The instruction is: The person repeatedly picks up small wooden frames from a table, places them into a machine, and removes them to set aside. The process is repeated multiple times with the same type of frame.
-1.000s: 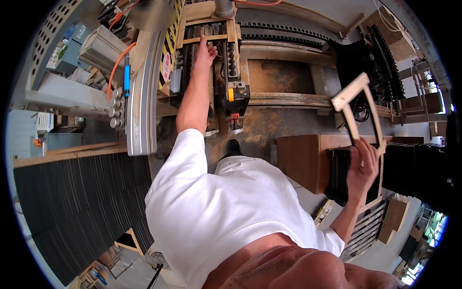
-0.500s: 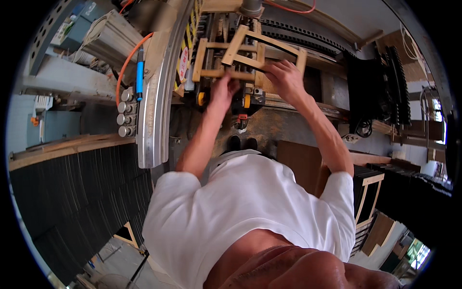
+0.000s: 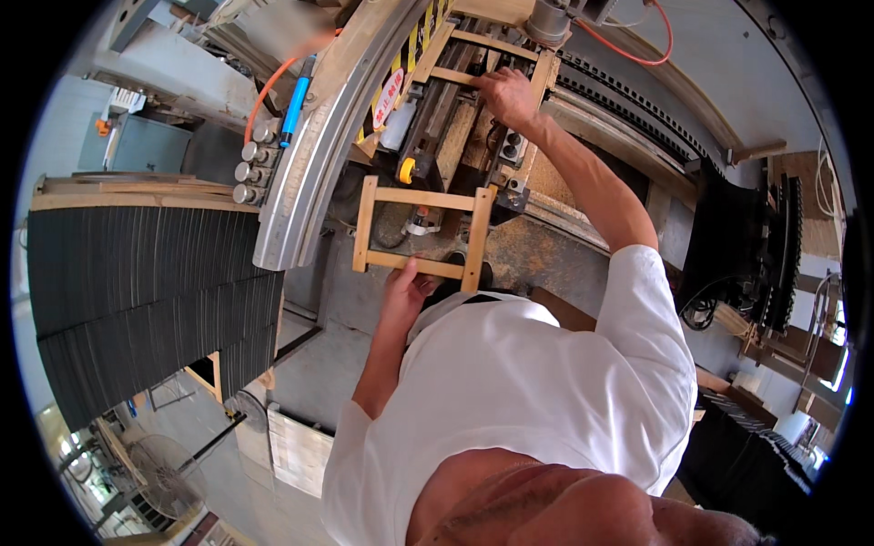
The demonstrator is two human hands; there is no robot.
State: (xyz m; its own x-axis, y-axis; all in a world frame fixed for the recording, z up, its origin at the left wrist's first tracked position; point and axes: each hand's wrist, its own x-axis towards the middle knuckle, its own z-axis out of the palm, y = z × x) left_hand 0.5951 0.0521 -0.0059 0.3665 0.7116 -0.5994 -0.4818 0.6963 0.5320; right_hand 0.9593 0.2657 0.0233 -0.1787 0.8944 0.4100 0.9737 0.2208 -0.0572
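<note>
- Left hand (image 3: 403, 278) grip clamped on the lower rail of a wooden frame (image 3: 421, 232) — a small rectangle of light wood slats held out in front of the chest, over the machine base.
- Frame lies roughly flat to the camera, long axis running left-right; its two longer rails run across, its two shorter side pieces point away toward the machine.
- Right hand (image 3: 506, 94) reaches far forward, fingers closed on a second wooden frame (image 3: 482, 56) sitting in the machine bed (image 3: 452, 127); grip looks shut on its crosspiece, though the fingertips are partly hidden.
- That second frame points up-right along the machine's slanted bed.
- Around: curved grey metal guard (image 3: 305, 164) with a yellow-black striped strip just left of the held frame; orange hose (image 3: 273, 82) and blue tube (image 3: 293, 107) beside it.
- Stack of dark flat sheets (image 3: 137, 291) well to the left — apart from both hands.
- Sawdust on the machine surface (image 3: 537, 250) under the right forearm.
- Black chain-like machinery (image 3: 756, 255) far right.
- White shirt (image 3: 537, 400) fills the lower middle and hides the floor below.
</note>
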